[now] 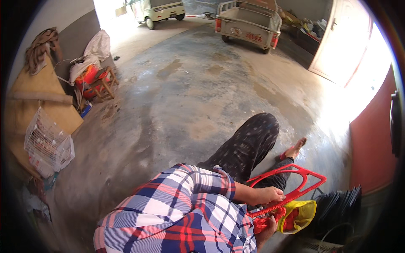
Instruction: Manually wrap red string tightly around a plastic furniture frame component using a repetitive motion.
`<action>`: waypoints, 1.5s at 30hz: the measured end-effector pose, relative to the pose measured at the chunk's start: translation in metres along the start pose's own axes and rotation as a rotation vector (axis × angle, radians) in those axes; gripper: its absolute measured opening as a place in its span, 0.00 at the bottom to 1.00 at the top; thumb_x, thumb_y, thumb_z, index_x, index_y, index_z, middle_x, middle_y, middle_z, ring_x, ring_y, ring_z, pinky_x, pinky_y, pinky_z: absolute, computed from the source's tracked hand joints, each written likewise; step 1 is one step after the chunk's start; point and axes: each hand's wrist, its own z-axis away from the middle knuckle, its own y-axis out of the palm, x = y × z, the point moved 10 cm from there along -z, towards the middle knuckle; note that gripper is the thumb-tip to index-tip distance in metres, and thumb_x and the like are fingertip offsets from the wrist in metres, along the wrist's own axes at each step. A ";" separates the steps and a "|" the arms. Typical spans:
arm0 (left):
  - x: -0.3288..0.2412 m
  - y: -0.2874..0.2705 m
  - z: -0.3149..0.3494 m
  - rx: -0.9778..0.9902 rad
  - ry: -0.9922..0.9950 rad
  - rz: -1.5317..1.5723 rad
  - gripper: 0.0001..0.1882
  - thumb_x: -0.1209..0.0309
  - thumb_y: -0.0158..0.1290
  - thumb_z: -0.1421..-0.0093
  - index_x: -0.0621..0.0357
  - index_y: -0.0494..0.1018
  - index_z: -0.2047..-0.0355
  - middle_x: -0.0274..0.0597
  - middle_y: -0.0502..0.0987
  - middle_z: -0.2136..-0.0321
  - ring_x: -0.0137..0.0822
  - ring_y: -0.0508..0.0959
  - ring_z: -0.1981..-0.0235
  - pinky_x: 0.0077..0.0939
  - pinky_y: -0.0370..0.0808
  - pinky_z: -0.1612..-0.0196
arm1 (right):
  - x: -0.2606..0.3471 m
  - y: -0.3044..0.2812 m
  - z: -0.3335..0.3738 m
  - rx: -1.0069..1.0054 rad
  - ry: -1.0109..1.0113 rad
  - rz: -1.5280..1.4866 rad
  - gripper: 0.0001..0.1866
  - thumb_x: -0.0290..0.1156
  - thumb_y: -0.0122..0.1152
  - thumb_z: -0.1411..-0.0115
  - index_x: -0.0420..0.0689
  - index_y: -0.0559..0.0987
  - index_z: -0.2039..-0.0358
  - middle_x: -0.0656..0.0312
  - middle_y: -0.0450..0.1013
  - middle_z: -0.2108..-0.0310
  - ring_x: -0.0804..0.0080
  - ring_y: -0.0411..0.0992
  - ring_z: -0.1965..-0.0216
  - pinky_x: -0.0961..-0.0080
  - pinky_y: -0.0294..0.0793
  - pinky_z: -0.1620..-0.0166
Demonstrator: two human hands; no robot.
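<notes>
Hands at work above outstretched legs, seen from overhead. Left hand: below a short plaid sleeve, fingers closed on the near edge of a red openwork frame, flat, with a rounded central opening. Frame at lower right, tilted across the trousered legs. Right hand: beneath the frame, against bunched red material; fingers partly hidden, so impossible to tell whether gripping or merely touching. Just beside, to the right: a yellow bag, mouth open, with red material inside. Farther right, near the bag: a stack of thin black sheets.

Surroundings: a bare foot on a stained concrete floor. At left, a white mesh basket and, farther back, a small wooden stool. In the background, a cargo tricycle with rear toward the viewer; left of it, a pale vehicle. At upper right, a white door, standing ajar beside bright light.
</notes>
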 end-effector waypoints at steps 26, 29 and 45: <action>-0.003 0.011 -0.004 0.052 0.090 -0.021 0.11 0.60 0.45 0.32 0.51 0.70 0.69 0.25 0.66 0.78 0.20 0.66 0.76 0.20 0.63 0.75 | -0.026 -0.054 -0.013 0.021 0.141 0.027 0.19 0.39 0.52 0.38 0.40 0.72 0.53 0.60 0.73 0.68 0.69 0.73 0.71 0.71 0.75 0.69; -0.003 -0.002 -0.001 0.031 0.084 -0.037 0.10 0.63 0.49 0.34 0.55 0.74 0.63 0.27 0.72 0.73 0.19 0.70 0.72 0.17 0.68 0.70 | -0.001 -0.026 -0.003 0.016 0.018 0.118 0.16 0.37 0.51 0.40 0.40 0.72 0.56 0.64 0.72 0.67 0.74 0.72 0.70 0.79 0.72 0.66; 0.000 0.022 0.015 0.131 -0.068 0.121 0.10 0.64 0.46 0.31 0.55 0.71 0.60 0.27 0.74 0.71 0.16 0.71 0.73 0.12 0.66 0.72 | 0.001 -0.006 0.004 0.044 -0.004 -0.109 0.19 0.31 0.50 0.39 0.36 0.68 0.49 0.56 0.76 0.63 0.69 0.77 0.66 0.74 0.78 0.60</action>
